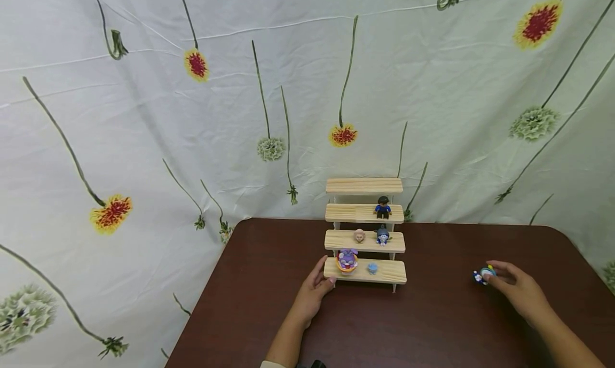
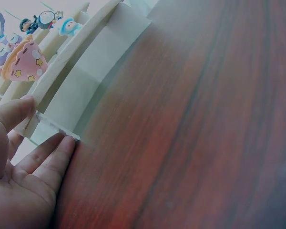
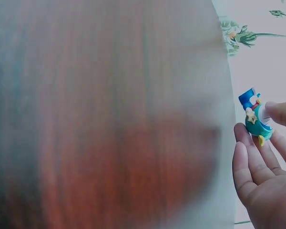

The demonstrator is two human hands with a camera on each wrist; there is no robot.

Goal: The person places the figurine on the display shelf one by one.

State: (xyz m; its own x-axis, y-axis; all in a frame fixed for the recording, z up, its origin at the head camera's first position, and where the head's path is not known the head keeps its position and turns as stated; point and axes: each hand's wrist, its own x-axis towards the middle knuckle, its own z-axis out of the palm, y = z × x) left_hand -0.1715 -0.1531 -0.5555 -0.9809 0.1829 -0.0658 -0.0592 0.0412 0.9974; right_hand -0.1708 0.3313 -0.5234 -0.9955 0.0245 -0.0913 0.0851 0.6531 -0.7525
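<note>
My left hand (image 1: 309,293) grips the left end of the lowest tier of a four-tier wooden display stand (image 1: 391,272). In the left wrist view its thumb lies on the tier's edge, with fingers at the clear leg below. On that tier sit a purple rabbit figurine (image 1: 347,260) in a pink base with stars and a small light-blue figurine (image 1: 372,268). Far to the right of the stand, my right hand (image 1: 521,290) pinches a small teal figurine (image 3: 256,125) with a blue hat and yellow feet, between thumb and fingers. It appears tilted sideways in the head view.
The third tier down bears a beige figurine (image 1: 359,236) and a dark-blue one (image 1: 382,235). On the second sits a black-haired toy figure (image 1: 383,208) in a blue top. The dark brown table (image 1: 432,325) ends at a flower-printed white cloth (image 1: 298,111) behind.
</note>
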